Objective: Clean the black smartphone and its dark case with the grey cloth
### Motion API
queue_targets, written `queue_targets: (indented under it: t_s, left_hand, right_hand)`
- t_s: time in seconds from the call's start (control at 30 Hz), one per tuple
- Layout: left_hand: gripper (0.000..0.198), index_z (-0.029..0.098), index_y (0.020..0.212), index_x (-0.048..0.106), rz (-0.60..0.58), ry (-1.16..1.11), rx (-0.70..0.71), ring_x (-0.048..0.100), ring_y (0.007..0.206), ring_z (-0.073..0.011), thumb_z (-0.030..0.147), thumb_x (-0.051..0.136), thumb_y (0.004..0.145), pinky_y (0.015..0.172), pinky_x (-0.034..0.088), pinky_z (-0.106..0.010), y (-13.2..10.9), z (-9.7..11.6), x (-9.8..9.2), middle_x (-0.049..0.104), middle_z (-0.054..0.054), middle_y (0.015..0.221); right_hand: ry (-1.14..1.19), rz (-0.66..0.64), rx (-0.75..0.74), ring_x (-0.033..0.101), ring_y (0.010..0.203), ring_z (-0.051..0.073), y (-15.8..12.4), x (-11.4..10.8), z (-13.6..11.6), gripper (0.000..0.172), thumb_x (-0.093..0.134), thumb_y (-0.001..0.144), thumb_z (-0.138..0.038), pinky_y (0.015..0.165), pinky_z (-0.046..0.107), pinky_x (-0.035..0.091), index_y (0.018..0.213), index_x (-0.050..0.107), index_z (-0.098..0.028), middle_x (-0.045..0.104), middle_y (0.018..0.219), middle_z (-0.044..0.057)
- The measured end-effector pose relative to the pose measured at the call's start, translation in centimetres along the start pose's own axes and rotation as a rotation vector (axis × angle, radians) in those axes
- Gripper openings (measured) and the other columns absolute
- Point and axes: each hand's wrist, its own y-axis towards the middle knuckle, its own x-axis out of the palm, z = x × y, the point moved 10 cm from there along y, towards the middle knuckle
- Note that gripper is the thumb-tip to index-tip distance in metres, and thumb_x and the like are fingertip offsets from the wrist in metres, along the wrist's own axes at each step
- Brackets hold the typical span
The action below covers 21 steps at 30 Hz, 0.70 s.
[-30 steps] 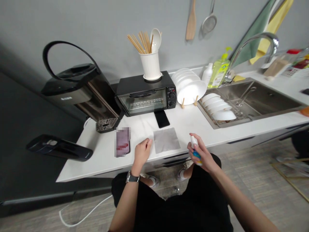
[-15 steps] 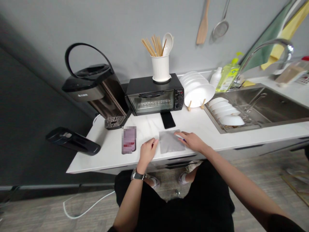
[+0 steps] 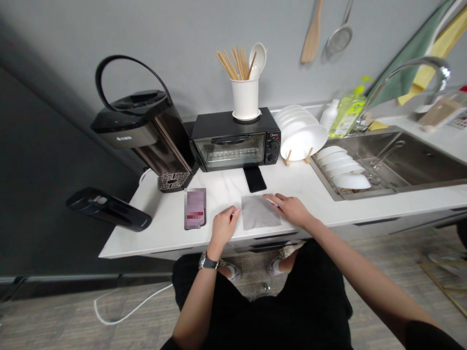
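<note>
A grey square cloth [image 3: 260, 212] lies flat near the front edge of the white counter [image 3: 314, 187]. My left hand [image 3: 223, 224] rests on the counter in a loose fist, its fingertips touching the cloth's left edge. My right hand [image 3: 292, 210] lies at the cloth's right edge, its fingers closed over a small white and blue spray bottle [image 3: 273, 202] that is pressed down on the counter; only the bottle's tip shows. A phone with a blurred screen [image 3: 195, 208] lies just left of my left hand.
A black phone [image 3: 254, 179] lies in front of a black toaster oven [image 3: 235, 146], which carries a white utensil holder [image 3: 245, 97]. A black water dispenser [image 3: 146, 131] stands at the left. White plates [image 3: 301, 133], a soap bottle [image 3: 346, 114] and a sink [image 3: 401, 155] are at the right.
My right hand came down from in front of the counter with the spray bottle and now rests at the cloth's right edge. My left hand stayed by the cloth's left edge.
</note>
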Motion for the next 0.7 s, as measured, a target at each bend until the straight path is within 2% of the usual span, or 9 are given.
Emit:
queue_targets:
  t_s: [0.23, 0.43, 0.53, 0.63, 0.7]
  left_hand:
    - [0.041, 0.022, 0.071, 0.051, 0.009, -0.012, 0.005, 0.052, 0.062, -0.0161, 0.043, 0.041, 0.106, 0.065, 0.03, -0.029, -0.1, 0.1, -0.1, 0.058, 0.001, 0.065]
    - [0.039, 0.022, 0.073, 0.054, 0.004, -0.008, 0.03, 0.052, 0.062, -0.0152, 0.042, 0.045, 0.106, 0.064, 0.03, -0.028, -0.3, 0.6, -0.3, 0.057, 0.002, 0.066]
    - [0.037, 0.021, 0.074, 0.059, -0.084, -0.028, 0.122, 0.054, 0.064, -0.0138, 0.045, 0.056, 0.103, 0.065, 0.033, -0.027, -1.1, 3.2, 0.5, 0.059, 0.003, 0.068]
    - [0.041, 0.021, 0.074, 0.062, -0.28, -0.084, 0.332, 0.055, 0.065, -0.0128, 0.054, 0.063, 0.097, 0.063, 0.033, -0.027, -2.9, 8.0, 2.7, 0.063, 0.003, 0.072]
    - [0.042, 0.02, 0.075, 0.064, -0.359, -0.125, 0.408, 0.057, 0.067, -0.0128, 0.057, 0.065, 0.095, 0.063, 0.033, -0.026, -3.9, 10.4, 3.9, 0.065, 0.002, 0.074]
  right_hand:
    - [-0.041, -0.048, 0.029, 0.075, 0.079, 0.023, 0.1, 0.9, 0.1, 0.039, 0.036, 0.111, -0.041, 0.07, 0.03, 0.048, 0.143, 0.055, -0.03, 0.073, 0.122, 0.007]
    - [0.017, 0.011, 0.052, 0.075, 0.082, 0.024, -2.5, -0.4, -0.2, 0.046, 0.034, 0.111, -0.039, 0.069, 0.031, 0.051, 0.155, 0.042, -0.03, 0.071, 0.124, 0.009]
    - [0.104, 0.007, -0.072, 0.075, 0.085, 0.024, -5.0, -0.6, -2.4, 0.048, 0.035, 0.111, -0.041, 0.073, 0.032, 0.054, 0.159, 0.037, -0.034, 0.071, 0.122, 0.008]
    - [0.167, -0.009, -0.196, 0.074, 0.089, 0.023, -7.6, -0.4, -4.8, 0.053, 0.037, 0.111, -0.041, 0.075, 0.032, 0.056, 0.163, 0.028, -0.037, 0.071, 0.119, 0.007]
    - [0.21, -0.017, -0.255, 0.074, 0.089, 0.023, -8.9, -0.2, -6.0, 0.054, 0.036, 0.111, -0.04, 0.075, 0.032, 0.057, 0.164, 0.025, -0.037, 0.071, 0.115, 0.006]
